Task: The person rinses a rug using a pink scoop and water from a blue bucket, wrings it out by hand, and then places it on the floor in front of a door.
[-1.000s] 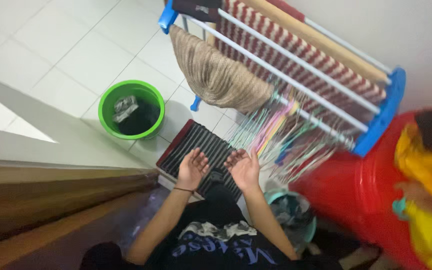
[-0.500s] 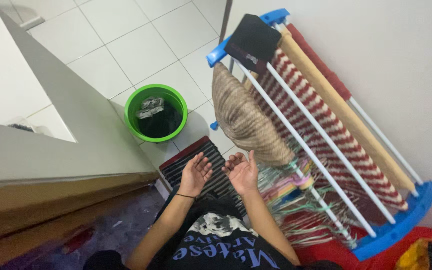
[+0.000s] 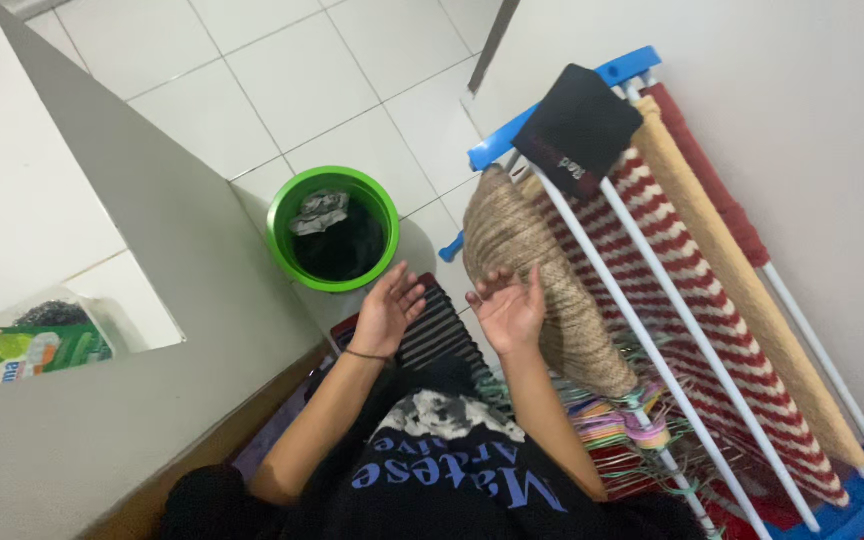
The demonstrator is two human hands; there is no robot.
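Observation:
My left hand [image 3: 388,308] is held palm up with its fingers spread, empty, above a dark striped floor mat [image 3: 440,332]. My right hand [image 3: 510,308] is also palm up and empty, just in front of a brown woven cloth [image 3: 542,265] draped over a rail of the white and blue drying rack [image 3: 652,250]. A thin band circles my left wrist. A green bucket [image 3: 287,215] holding dark and patterned clothes stands on the tiled floor just beyond my left hand.
The rack carries a red-and-white striped towel [image 3: 692,290], a tan towel [image 3: 742,290] and a small black cloth [image 3: 577,125]. Several coloured hangers [image 3: 617,420] hang low on it. A grey counter [image 3: 152,250] with a sponge packet [image 3: 37,350] is on my left.
The view has swung left and both empty hands have risen a little toward the bucket and rack. The red tub and the person in yellow at the right have left the view.

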